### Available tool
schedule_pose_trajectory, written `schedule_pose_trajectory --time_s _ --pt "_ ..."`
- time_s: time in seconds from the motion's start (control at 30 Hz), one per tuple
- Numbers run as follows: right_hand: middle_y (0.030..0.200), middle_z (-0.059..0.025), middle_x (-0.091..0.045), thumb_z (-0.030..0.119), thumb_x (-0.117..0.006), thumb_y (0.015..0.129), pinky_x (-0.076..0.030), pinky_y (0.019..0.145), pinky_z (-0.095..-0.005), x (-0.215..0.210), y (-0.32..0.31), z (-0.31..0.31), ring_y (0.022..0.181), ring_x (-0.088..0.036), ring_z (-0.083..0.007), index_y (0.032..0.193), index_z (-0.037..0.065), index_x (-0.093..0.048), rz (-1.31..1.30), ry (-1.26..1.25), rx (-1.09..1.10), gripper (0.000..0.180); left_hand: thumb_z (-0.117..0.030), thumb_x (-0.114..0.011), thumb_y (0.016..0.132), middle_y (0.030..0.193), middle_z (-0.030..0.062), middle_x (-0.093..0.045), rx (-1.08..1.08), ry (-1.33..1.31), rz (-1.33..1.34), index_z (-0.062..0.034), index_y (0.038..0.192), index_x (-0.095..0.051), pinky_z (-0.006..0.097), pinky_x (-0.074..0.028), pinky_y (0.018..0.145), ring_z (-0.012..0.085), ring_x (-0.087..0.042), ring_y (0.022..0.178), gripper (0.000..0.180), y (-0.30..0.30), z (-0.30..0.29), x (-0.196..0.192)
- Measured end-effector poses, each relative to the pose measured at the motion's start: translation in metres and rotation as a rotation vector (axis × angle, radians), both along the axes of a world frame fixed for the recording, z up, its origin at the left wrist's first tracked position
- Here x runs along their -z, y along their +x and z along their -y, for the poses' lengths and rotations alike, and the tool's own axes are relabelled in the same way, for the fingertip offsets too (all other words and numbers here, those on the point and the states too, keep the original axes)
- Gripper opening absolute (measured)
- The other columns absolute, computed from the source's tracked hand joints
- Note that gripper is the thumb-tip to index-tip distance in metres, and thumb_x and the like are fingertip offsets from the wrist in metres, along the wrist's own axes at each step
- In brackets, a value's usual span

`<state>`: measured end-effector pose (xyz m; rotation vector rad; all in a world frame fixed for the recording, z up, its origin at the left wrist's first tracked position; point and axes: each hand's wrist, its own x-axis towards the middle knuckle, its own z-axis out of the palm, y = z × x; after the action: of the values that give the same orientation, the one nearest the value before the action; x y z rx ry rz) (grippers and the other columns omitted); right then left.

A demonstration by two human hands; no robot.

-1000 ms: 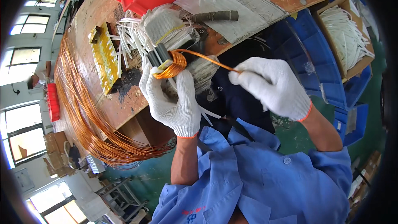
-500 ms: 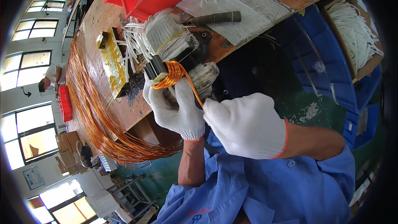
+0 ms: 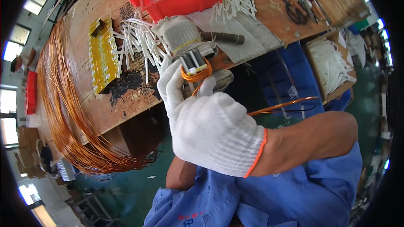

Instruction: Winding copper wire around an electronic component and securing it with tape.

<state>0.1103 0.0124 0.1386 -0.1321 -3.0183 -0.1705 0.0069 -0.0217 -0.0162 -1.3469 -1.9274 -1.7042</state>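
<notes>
While left fingers [image 3: 174,87] clamp a coil [image 3: 198,76], right hand [image 3: 215,134] foremost, palm hidden (grip unclear)

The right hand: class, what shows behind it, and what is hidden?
Beyond the right hand, part of the left hand holds the copper coil; the left forearm shows below. The left palm and wrist are covered.

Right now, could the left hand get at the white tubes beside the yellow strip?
Probably yes: the left hand looks close to the tubes, with nothing visible between them, but it holds the coil and might need to let go.
</notes>
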Motion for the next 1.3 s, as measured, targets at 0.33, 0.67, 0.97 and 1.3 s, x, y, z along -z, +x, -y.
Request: schedule_pose_trajectory --time_s 0.33,0.67,0.97,1.3 --pt "0.07 -0.0119 -0.072 0.029 -0.076 0.088 -0.054 0.061 -0.0388 -0.035 -0.109 -0.143 0.064 -0.069 -0.0245 0.082 -0.001 -0.081 0.426 -0.353 -0.424 0.031 -0.019 -0.101 0.076 0.143 0.0214 -0.067 0.044 -0.089 0.537 0.001 0.126 -0.074 0.047 -0.05 0.116 0.0377 -0.063 0.137 0.061 0.021 0.0 -0.024" --pt "0.075 -0.0089 -0.069 0.018 -0.065 0.11 -0.053 0.072 -0.0349 0.018 -0.018 -0.158 0.073 -0.062 -0.0144 0.104 -0.006 -0.075 0.089 -0.972 0.153 0.026 -0.013 -0.101 0.075 0.144 0.0171 -0.066 0.09 0.107 0.29 -0.0054 0.137 -0.075 0.049 -0.048 0.122 0.0382 -0.06 0.141 0.067 0.014 -0.004 -0.015" --pt "0.07 -0.0089 -0.06 0.02 -0.071 0.103 -0.05 0.05 -0.0408 0.029 0.082 -0.037 0.055 -0.065 -0.0277 0.091 0.009 -0.061 -0.112 -0.136 0.104 0.019 -0.009 -0.098 0.075 0.144 0.0177 -0.065 0.135 0.121 0.189 -0.0032 0.14 -0.069 0.054 -0.043 0.126 0.0445 -0.053 0.148 0.071 0.008 -0.008 -0.01" --pt "0.08 -0.0135 -0.075 0.022 -0.074 0.087 -0.06 0.06 -0.0435 -0.035 -0.063 -0.054 0.073 -0.077 -0.029 0.103 -0.004 -0.08 0.155 0.05 -0.265 0.03 -0.017 -0.101 0.073 0.138 0.0197 -0.069 0.099 0.155 0.467 0.0 0.124 -0.075 0.053 -0.046 0.122 0.0435 -0.061 0.139 0.059 0.017 -0.013 0.002"
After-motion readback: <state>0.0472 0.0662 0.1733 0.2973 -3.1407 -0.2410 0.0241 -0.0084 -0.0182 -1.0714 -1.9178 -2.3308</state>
